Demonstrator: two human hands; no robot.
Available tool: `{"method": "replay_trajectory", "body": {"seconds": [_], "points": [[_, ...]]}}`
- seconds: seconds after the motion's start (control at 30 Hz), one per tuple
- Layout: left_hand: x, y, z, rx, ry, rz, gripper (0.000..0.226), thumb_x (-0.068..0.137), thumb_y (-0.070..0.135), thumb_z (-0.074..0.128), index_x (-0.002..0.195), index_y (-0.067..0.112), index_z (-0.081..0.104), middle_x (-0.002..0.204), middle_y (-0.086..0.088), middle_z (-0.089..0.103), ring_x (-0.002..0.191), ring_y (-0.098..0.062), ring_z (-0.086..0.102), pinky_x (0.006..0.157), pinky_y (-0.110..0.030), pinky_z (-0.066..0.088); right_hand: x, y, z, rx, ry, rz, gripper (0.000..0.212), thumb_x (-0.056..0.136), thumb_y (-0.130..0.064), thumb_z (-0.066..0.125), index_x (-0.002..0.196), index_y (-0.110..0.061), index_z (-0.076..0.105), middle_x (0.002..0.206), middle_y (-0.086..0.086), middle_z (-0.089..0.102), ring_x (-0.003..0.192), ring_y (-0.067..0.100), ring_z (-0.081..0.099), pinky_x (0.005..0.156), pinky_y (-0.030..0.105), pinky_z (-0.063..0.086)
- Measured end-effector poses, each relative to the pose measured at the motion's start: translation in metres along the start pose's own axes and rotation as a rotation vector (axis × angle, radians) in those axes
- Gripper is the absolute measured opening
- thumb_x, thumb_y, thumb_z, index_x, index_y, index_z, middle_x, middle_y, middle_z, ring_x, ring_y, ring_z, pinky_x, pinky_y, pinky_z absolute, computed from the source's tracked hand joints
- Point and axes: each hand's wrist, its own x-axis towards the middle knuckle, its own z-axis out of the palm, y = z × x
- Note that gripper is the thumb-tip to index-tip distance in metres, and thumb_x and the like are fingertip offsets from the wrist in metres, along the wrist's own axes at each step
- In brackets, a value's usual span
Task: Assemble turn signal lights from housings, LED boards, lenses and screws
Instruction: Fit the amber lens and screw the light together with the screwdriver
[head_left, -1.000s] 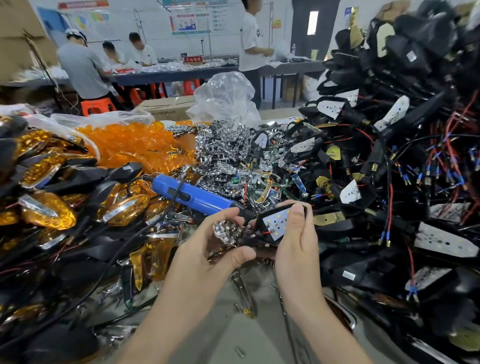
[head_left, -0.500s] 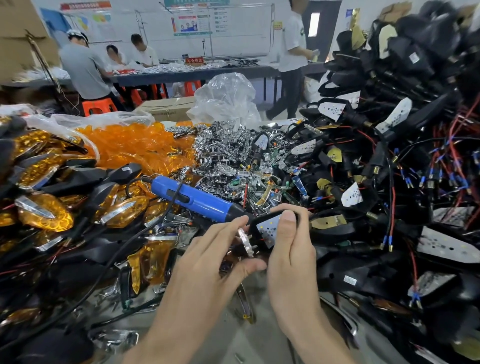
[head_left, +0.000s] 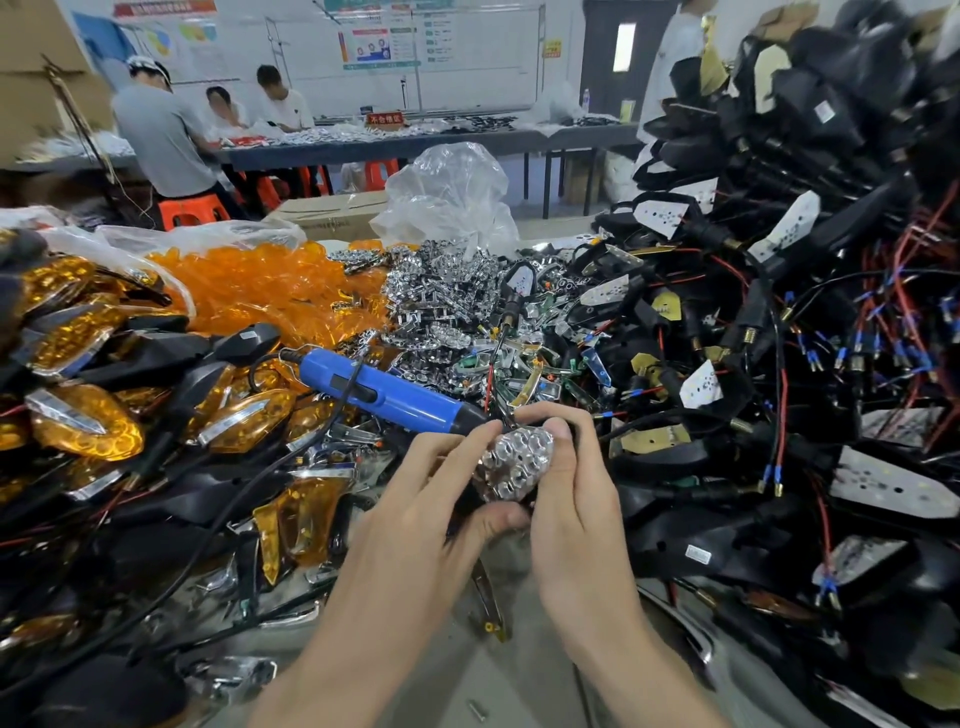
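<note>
Chrome is catching the light in the head view: a faceted reflector (head_left: 517, 462) is sitting between both hands just above the desk (head_left: 519, 675), near the tip of the blue screwdriver (head_left: 379, 389). The left hand (head_left: 431, 514) is pinching its left edge between thumb and fingertips. The right hand (head_left: 576, 499) is curling round its right side, so both grips are closed on this one piece. A black housing seems to be lying beneath it (the fingers are hiding most of it), so the reflector is probably being seated. For this unit, lens and screws are waiting to be fitted. Finished amber lights (head_left: 83, 421) are piling up at the left with loose lenses (head_left: 260, 291) behind. A far bigger heap of wired housings (head_left: 779, 364) is waiting at the right, so most of the batch is looking undone.
</note>
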Motion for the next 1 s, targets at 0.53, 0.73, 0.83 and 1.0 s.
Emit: {"method": "replay_trajectory", "body": {"seconds": [0.53, 0.73, 0.83, 1.0], "points": [[0.001, 0.004, 0.002, -0.040, -0.015, -0.026, 0.058, 0.088, 0.071, 0.043, 0.144, 0.054, 0.034, 0.114, 0.023, 0.045, 0.111, -0.002, 0.050, 0.084, -0.014, 0.043, 0.007, 0.004, -0.007, 0.223, -0.096, 0.113, 0.041, 0.093, -0.059, 0.034, 0.112, -0.038, 0.063, 0.106, -0.006, 0.070, 0.095, 0.017, 0.069, 0.075, 0.040, 0.057], [0.001, -0.003, 0.004, -0.050, -0.053, -0.048, 0.057, 0.087, 0.075, 0.040, 0.141, 0.061, 0.024, 0.117, 0.030, 0.039, 0.116, 0.000, 0.045, 0.085, -0.010, 0.040, 0.013, 0.004, -0.006, 0.419, -0.181, 0.346, 0.025, 0.102, -0.047, 0.043, 0.096, -0.039, 0.065, 0.111, 0.010, 0.073, 0.085, 0.021, 0.069, 0.060, 0.035, 0.052], [0.001, -0.006, 0.004, -0.052, -0.079, -0.051, 0.056, 0.084, 0.073, 0.041, 0.138, 0.065, 0.026, 0.116, 0.029, 0.038, 0.115, 0.000, 0.042, 0.083, -0.012, 0.038, 0.019, 0.003, -0.004, 0.532, -0.189, 0.494, 0.039, 0.106, -0.042, 0.038, 0.081, -0.036, 0.067, 0.102, 0.012, 0.077, 0.078, 0.023, 0.071, 0.052, 0.029, 0.052], [0.001, -0.007, 0.004, -0.005, -0.126, -0.034, 0.057, 0.081, 0.074, 0.036, 0.136, 0.065, 0.023, 0.112, 0.027, 0.037, 0.113, 0.001, 0.039, 0.081, -0.015, 0.040, 0.019, 0.004, -0.002, 0.535, -0.188, 0.487, 0.041, 0.082, -0.077, 0.055, 0.077, -0.038, 0.067, 0.089, 0.003, 0.075, 0.074, 0.020, 0.070, 0.056, 0.031, 0.053]]}}
